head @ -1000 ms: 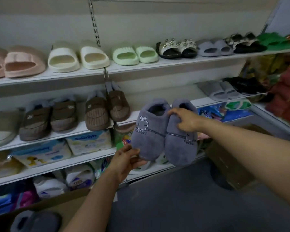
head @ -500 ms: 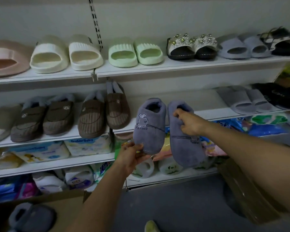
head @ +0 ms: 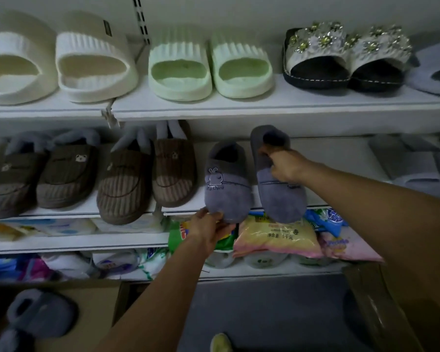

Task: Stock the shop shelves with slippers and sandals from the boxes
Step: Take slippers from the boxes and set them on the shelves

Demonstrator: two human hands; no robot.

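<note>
Left hand (head: 208,231) pinching toe of rabbit-marked grey slipper (head: 226,181), right hand (head: 282,165) gripping collar of its mate (head: 277,179), both heels pointing back over middle shelf (head: 341,158), toes overhanging front edge beside brown slippers (head: 148,174).

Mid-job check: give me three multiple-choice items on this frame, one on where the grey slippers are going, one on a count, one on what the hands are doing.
1. The grey slippers are at which shelf?
A. top
B. middle
C. floor

2. How many green slides are on the top shelf?
A. two
B. four
C. one

3. The right hand is:
A. open and idle
B. gripping the right slipper
C. resting on a box

Answers:
1 B, they sit beside the brown slippers.
2 A, one pair shows.
3 B, its fingers curl into the slipper's opening; the left hand pinches the other's toe.
</note>
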